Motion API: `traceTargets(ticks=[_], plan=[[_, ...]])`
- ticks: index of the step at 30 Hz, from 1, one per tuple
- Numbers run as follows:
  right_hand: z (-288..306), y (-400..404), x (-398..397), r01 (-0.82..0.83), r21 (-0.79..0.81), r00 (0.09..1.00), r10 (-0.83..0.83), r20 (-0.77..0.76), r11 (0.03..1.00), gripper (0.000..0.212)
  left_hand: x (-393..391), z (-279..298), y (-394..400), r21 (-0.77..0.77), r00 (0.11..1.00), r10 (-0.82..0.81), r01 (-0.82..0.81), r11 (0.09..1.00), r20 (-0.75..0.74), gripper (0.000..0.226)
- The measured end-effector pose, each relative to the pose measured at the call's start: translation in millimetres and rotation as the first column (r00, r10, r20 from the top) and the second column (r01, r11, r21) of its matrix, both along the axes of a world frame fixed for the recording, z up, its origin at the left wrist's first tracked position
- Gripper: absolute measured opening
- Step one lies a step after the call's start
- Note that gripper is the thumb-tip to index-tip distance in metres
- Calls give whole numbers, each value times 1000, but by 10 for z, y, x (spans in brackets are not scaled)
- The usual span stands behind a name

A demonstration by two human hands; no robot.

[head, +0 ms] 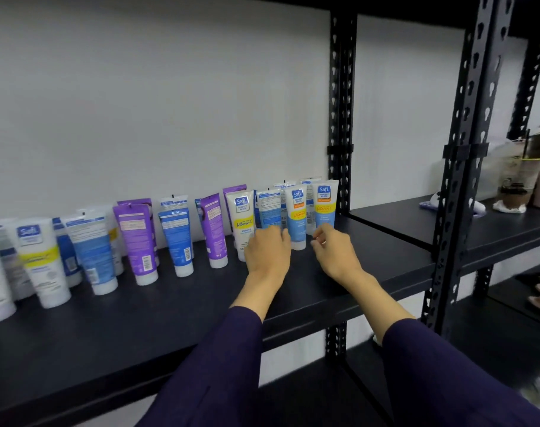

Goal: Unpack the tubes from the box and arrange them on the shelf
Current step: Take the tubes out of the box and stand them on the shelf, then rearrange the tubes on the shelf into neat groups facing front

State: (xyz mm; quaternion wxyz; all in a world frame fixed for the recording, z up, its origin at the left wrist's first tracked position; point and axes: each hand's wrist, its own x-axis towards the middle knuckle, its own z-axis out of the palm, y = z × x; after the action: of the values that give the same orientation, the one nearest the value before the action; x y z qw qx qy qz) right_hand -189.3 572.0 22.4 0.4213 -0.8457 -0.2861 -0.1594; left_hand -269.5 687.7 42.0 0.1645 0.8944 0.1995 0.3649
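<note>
Black metal shelf (339, 272) against a white wall, carrying a long row of upright tubes (145, 238) on their caps, running from the near left to the far right end by the black slotted upright (341, 118). Mixed colours in the row: white with yellow bands, blue, purple, some turned label-out, others back-out. Left hand (267, 252) laid over the base of a back-facing blue tube (268, 209) near the right end, fingers curled forward against it; grip on that tube partly hidden, so a full clasp cannot be told. Right hand (332, 249) just beside the rightmost light-blue tube (324, 208), fingers loosely curled, tips close to its lower part, holding nothing visibly; contact unclear. Another light-blue tube (297, 220) upright between the two hands. Dark purple sleeves (219, 365) on both forearms, reaching in from the near edge. On the neighbouring shelf bay at far right, a plastic drink cup (519, 180) and some small white items, blurred. Box not in view.
</note>
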Motion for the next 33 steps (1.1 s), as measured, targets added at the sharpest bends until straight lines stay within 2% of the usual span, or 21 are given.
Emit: traceTargets(ticks=[8, 13, 17, 25, 30, 33], plan=[[304, 662, -924, -346, 80, 935, 337, 106, 935, 10, -1192, 257, 596, 28, 992, 80, -83, 996, 97, 24], [379, 1255, -1509, -506, 62, 859, 497, 122, 860, 12, -1931, 207, 1161, 31, 957, 267, -273, 962, 115, 15], [381, 1697, -1848, -591, 56, 804, 582, 123, 805, 13, -2392, 90, 1564, -9, 928, 341, -343, 939, 150, 19], [397, 2428, -2177, -687, 108, 727, 678, 114, 719, 19, -2832, 63, 2227, -68, 863, 425, -423, 904, 273, 31], [498, 2803, -2259, -720, 162, 693, 690, 207, 675, 22, -2892, 86, 2608, -67, 824, 434, -442, 895, 364, 38], [600, 2989, -2292, -696, 163, 710, 636, 303, 699, 24, -2877, 94, 2823, -37, 806, 451, -474, 880, 383, 45]])
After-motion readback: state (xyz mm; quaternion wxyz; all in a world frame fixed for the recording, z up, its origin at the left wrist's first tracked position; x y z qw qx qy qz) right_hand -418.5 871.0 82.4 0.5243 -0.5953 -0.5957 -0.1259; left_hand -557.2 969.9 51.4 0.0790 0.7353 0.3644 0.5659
